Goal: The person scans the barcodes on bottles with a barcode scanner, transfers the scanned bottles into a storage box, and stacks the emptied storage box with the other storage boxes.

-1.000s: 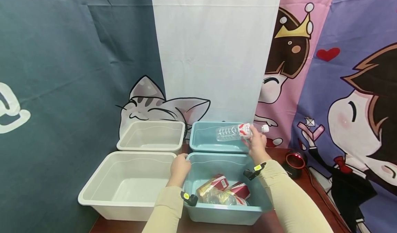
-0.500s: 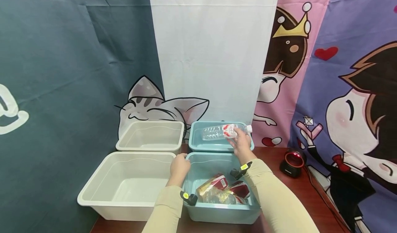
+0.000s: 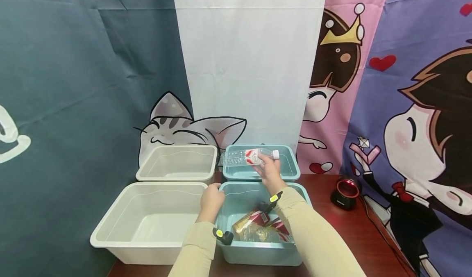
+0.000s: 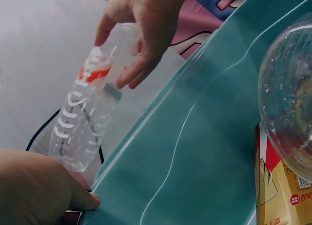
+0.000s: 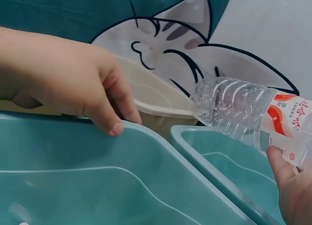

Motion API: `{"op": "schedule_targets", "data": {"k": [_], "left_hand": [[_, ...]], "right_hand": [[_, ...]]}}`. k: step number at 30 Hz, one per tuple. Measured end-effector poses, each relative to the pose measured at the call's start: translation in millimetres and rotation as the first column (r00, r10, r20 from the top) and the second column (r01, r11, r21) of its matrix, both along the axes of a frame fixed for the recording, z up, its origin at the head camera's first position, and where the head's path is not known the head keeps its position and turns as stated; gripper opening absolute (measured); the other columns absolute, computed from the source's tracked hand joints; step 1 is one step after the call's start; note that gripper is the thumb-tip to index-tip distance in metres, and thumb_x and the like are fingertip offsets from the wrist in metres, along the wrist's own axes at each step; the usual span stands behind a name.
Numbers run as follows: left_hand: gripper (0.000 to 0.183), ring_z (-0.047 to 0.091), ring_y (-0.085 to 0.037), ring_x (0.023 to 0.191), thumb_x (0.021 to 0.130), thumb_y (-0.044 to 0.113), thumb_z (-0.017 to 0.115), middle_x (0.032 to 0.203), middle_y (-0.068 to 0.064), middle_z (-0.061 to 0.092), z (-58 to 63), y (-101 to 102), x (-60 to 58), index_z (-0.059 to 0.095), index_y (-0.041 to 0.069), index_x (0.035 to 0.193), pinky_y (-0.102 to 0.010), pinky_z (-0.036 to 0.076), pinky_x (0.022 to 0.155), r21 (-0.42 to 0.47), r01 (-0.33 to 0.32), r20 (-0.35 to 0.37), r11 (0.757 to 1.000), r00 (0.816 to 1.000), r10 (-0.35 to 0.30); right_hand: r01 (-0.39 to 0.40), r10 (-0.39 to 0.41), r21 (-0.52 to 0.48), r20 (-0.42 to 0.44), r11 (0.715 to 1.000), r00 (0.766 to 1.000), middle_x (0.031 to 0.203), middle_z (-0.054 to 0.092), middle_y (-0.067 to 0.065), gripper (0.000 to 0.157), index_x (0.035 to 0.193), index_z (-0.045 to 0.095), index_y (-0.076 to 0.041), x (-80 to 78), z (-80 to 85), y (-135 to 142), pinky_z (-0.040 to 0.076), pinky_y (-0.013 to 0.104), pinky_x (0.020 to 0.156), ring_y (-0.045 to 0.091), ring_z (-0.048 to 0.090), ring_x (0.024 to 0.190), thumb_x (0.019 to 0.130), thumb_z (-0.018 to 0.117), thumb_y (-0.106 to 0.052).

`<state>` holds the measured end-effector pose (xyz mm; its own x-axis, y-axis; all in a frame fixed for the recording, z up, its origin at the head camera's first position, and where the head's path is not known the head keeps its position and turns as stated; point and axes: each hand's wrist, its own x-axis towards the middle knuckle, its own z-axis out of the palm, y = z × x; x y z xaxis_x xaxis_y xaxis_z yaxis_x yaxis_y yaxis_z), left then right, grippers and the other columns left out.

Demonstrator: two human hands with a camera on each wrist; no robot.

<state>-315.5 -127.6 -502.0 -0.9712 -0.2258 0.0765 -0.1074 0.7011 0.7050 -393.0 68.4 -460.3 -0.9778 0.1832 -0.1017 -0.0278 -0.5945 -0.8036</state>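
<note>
My right hand (image 3: pixel 271 174) grips a clear plastic water bottle (image 3: pixel 236 158) with a red-and-white label and white cap. It holds the bottle nearly level above the smaller blue bin (image 3: pixel 293 164) at the back; the bottle's base points left. My left hand (image 3: pixel 212 202) pinches the near-left rim of the larger blue bin (image 3: pixel 263 248), thumb over the edge in the right wrist view. Inside that larger bin lie gold-and-red cartons (image 3: pixel 244 224) and another clear bottle (image 3: pixel 263 234). My right sleeve partly covers them in the head view.
Left of the blue bins stand a large cream bin (image 3: pixel 147 248) in front and a smaller cream bin (image 3: pixel 177 149) behind. A black device with a red glowing ring (image 3: pixel 346 193) stands right on the brown table (image 3: pixel 332 228). A printed curtain (image 3: pixel 250 64) hangs behind.
My right hand has carried the bottle leftward across the smaller blue bin, to the bin's left end. My left hand keeps its place on the rim.
</note>
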Motion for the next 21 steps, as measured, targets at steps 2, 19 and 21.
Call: {"op": "schedule_targets", "data": {"k": [2, 19, 21], "left_hand": [[0.036, 0.065, -0.042, 0.114, 0.092, 0.010, 0.066, 0.121, -0.023, 0.069, -0.5, -1.3, -0.8, 0.066, -0.004, 0.125, -0.056, 0.052, 0.095, -0.004, -0.003, -0.004, 1.000, 1.000, 0.003], [0.033, 0.066, -0.040, 0.111, 0.091, 0.010, 0.068, 0.117, -0.021, 0.071, 0.1, 0.0, -1.3, 0.069, -0.003, 0.121, -0.055, 0.053, 0.094, -0.025, -0.016, -0.031, 1.000, 0.999, 0.015], [0.033, 0.066, -0.040, 0.110, 0.090, 0.010, 0.069, 0.116, -0.021, 0.071, 0.9, 0.1, -1.3, 0.069, -0.003, 0.120, -0.055, 0.053, 0.094, -0.024, -0.015, -0.036, 1.000, 0.999, 0.014]], "right_hand": [[-0.025, 0.025, 0.004, -0.006, 1.000, 1.000, 0.135, 0.050, 0.021, 0.058, 0.137, 0.033, -0.008, -0.3, 0.7, -6.0, 0.056, 0.049, 0.094, 0.040, 0.057, 0.127, 0.091, 0.068, -0.003], [-0.194, 0.202, 0.146, -0.040, 0.970, 0.979, 0.139, 0.050, 0.021, 0.071, 0.149, 0.030, -0.006, -7.3, 11.4, -46.3, 0.057, 0.042, 0.094, 0.035, 0.056, 0.129, 0.091, 0.072, -0.001], [-0.199, 0.208, 0.178, -0.032, 0.964, 0.978, 0.138, 0.051, 0.021, 0.071, 0.149, 0.031, -0.006, -7.5, 11.4, -50.4, 0.057, 0.042, 0.094, 0.035, 0.056, 0.128, 0.091, 0.073, 0.000]]}}
